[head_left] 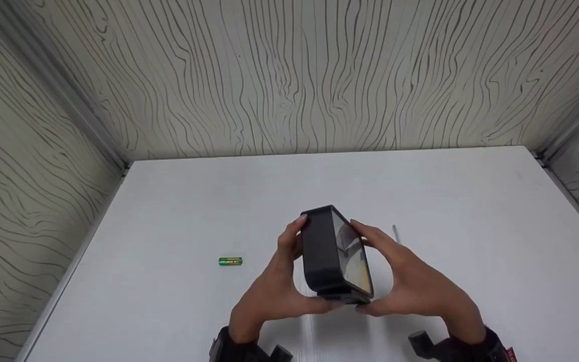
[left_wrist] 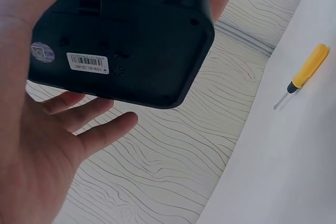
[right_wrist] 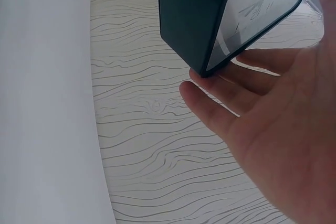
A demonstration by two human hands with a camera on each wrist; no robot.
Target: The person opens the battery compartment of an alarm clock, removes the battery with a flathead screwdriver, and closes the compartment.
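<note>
Both hands hold up a black digital clock (head_left: pixel 322 249) with a glossy, mirror-like face turned to the right. My left hand (head_left: pixel 274 291) grips its left side, thumb along the bottom edge and fingertips near the top. On the right, my right hand (head_left: pixel 410 281) holds it with the thumb at the lower corner and fingers at the far edge of the face. In the left wrist view, the back of the clock (left_wrist: pixel 147 56) shows a barcode label (left_wrist: pixel 87 63), a round sticker (left_wrist: pixel 43 52) and small holes. The right wrist view shows fingertips (right_wrist: pixel 205 106) at its corner.
A green battery (head_left: pixel 230 261) lies on the white table (head_left: pixel 169 211) left of the hands. A screwdriver with a yellow handle (left_wrist: pixel 311 66) lies on the table; in the head view its metal shaft (head_left: pixel 396 234) shows behind the right hand. Wood-patterned panels (head_left: pixel 289 75) surround the table.
</note>
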